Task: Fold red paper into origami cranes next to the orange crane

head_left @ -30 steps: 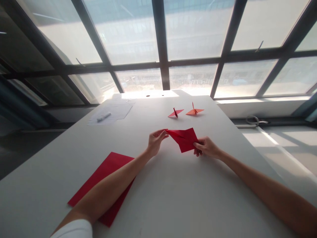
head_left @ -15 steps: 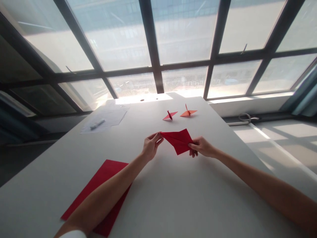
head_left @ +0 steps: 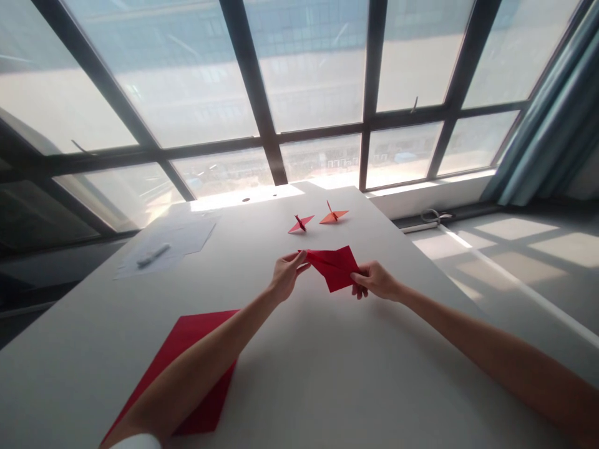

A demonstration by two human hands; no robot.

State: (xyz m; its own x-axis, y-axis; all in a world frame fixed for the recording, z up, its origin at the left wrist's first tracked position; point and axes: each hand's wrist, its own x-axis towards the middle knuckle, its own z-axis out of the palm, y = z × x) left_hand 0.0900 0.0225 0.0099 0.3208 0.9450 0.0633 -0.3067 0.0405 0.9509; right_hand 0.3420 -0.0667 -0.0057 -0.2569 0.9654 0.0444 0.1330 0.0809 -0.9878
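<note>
A folded piece of red paper (head_left: 334, 267) is held up above the table between my two hands. My left hand (head_left: 286, 274) pinches its narrow pointed end. On the wide end, my right hand (head_left: 374, 280) grips the edge, thumb on top and fingers beneath. Creases run along the paper. Beyond it stand two folded paper cranes, a red crane (head_left: 301, 224) and an orange crane (head_left: 334, 216). Under my left forearm lies red paper (head_left: 201, 330), flat on the table and partly hidden by the arm.
The white table (head_left: 299, 374) reaches to the windows. White sheets (head_left: 187, 234) lie at its far left with a grey-white object (head_left: 153, 255) on them. A coiled cable (head_left: 433, 216) is past the right edge, near a blue curtain (head_left: 547, 112).
The camera view has turned to the right, so the table and cranes appear further left. Both hands keep hold of the folded red paper, whose narrow end has shifted slightly in the left fingers.
</note>
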